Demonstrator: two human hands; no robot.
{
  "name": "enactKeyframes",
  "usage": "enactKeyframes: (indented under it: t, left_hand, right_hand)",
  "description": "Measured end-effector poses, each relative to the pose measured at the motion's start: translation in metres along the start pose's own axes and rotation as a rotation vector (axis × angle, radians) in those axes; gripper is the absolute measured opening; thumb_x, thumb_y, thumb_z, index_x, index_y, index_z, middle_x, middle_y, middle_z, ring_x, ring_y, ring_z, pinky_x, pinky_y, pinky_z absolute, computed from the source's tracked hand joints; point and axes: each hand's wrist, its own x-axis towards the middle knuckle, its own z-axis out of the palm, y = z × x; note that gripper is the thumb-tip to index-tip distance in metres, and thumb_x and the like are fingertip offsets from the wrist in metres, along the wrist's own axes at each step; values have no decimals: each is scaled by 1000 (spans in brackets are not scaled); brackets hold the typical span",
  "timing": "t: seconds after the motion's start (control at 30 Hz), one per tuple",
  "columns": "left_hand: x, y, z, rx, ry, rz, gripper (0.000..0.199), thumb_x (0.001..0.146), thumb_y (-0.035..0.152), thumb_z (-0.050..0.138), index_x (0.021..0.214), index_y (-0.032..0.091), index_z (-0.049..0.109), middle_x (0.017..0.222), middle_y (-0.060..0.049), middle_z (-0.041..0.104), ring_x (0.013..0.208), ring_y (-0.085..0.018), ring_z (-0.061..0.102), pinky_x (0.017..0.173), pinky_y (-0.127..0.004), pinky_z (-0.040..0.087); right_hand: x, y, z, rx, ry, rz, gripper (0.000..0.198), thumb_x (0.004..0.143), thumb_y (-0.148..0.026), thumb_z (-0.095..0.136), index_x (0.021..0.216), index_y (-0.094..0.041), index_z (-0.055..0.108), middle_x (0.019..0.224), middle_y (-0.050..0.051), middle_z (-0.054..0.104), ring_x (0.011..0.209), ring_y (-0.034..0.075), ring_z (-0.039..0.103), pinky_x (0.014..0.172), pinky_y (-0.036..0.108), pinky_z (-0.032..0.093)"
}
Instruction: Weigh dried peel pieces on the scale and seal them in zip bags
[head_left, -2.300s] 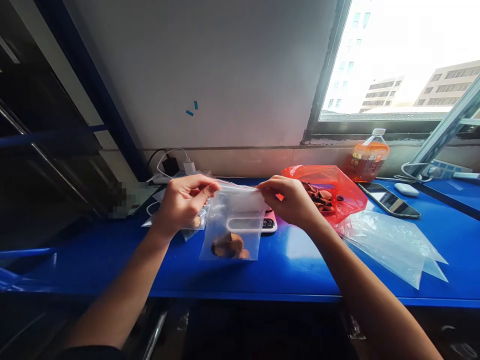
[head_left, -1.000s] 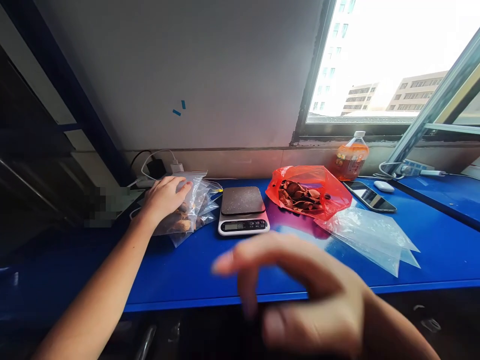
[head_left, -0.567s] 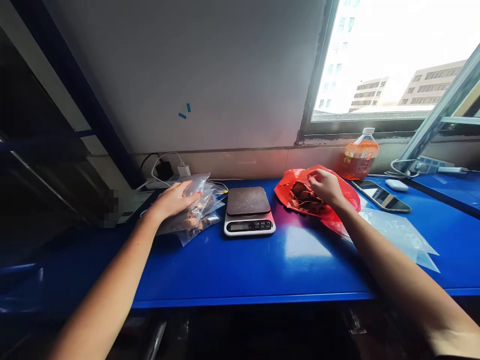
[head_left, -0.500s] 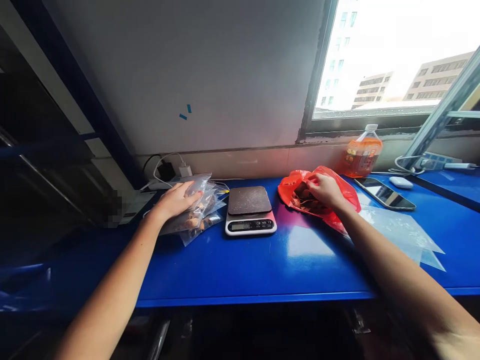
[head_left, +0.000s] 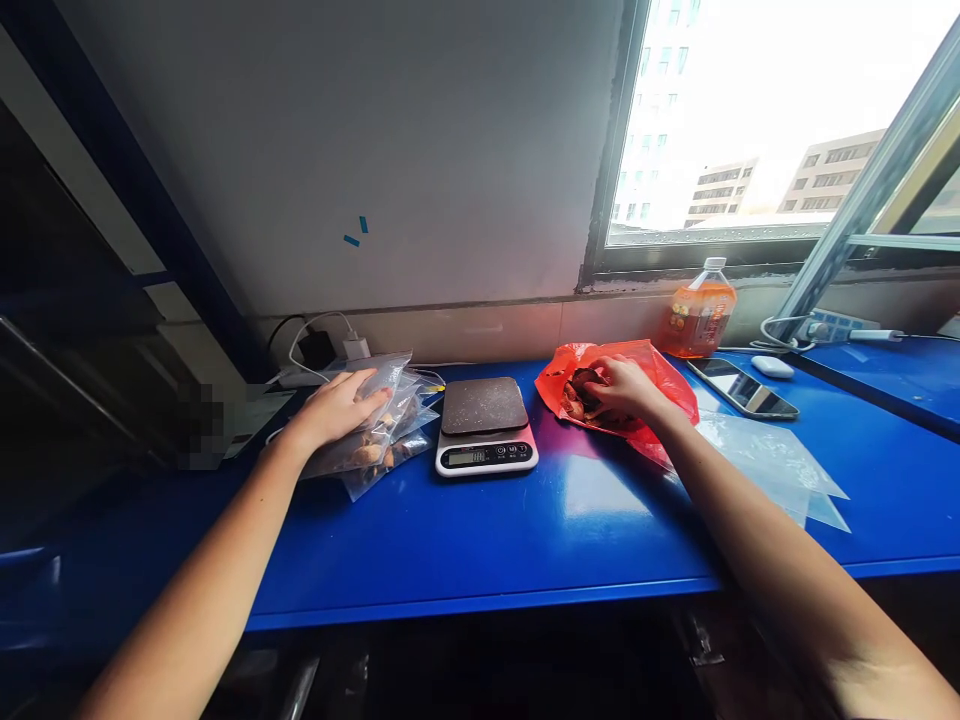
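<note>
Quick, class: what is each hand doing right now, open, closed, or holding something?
Left hand: open, resting flat on the filled clear bags.
Right hand: inside the red bag, among the brown pieces; grip cannot be told.

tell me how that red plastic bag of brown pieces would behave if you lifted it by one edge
The red plastic bag looks thin and crumpled, so it would probably sag and fold rather than hold shape. Its mouth lies open where the right hand reaches in, so the loose brown pieces might spill out. It seems fairly light.
</note>
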Motion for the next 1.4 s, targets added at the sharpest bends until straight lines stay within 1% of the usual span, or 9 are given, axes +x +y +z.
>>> enactKeyframes:
  t: [0.23,0.33,0.43,0.53,0.67,0.8,1.07,1.23,1.4]
  left_hand:
    - [-1,3,0,6,-5,-15,73,84,63,43,143,20,44,144,-11,48,128,-32,49,104,-38,40]
    - [-2,4,0,14,-1,-9,74,83,63,43,143,20,44,145,-10,47,129,-32,48,105,-39,40]
    - [-3,5,0,21,-5,-14,74,84,64,42,143,20,43,145,-10,47,129,-32,48,105,-39,39]
    - [-3,5,1,34,0,-8,75,84,65,41,143,20,43,144,-10,48,129,-32,48,107,-40,38]
    - [-1,3,3,38,11,18,76,83,66,40,143,19,44,143,-11,49,128,-32,49,107,-39,37]
    - [0,2,3,38,14,9,77,82,66,40,142,19,45,142,-11,49,127,-32,50,106,-39,38]
    - [-3,5,1,26,-9,-6,75,84,65,40,143,20,43,144,-11,47,129,-31,48,106,-38,38]
    - [-1,4,1,36,-1,6,74,83,66,40,142,21,45,141,-11,49,126,-31,50,104,-38,39]
    - [-2,5,2,34,-7,11,76,83,66,40,143,20,43,143,-11,48,126,-32,50,105,-38,38]
  right_hand:
    - [3,-5,-10,106,137,-66,18,83,-29,55,80,-16,66,86,8,67,79,18,61,71,27,44]
    - [-2,-9,-28,359,266,-64,22,85,-35,54,86,-16,65,85,6,70,76,17,64,69,27,47]
    - [-16,-30,-41,679,450,-133,26,87,-42,54,90,-17,63,84,6,71,72,17,66,66,28,49]
    - [-33,-70,-39,687,570,-241,24,90,-41,53,92,-19,61,87,6,71,72,16,65,64,27,49]
    - [-45,-123,-11,240,432,-438,19,94,-28,49,100,-21,66,88,5,67,76,14,60,68,24,43]
    - [-36,-142,14,-99,253,-431,28,96,-19,42,107,-24,67,93,6,62,78,16,55,67,26,38]
    - [-38,-133,10,-17,-75,-610,27,90,-21,49,109,-20,68,105,10,60,101,23,50,89,34,40]
    - [-44,-130,-1,16,-125,-608,37,95,-40,43,118,-22,64,115,12,54,114,27,45,95,44,37]
    - [-33,-132,20,94,-66,-455,34,93,-22,44,122,-16,62,114,13,56,107,23,50,92,35,42]
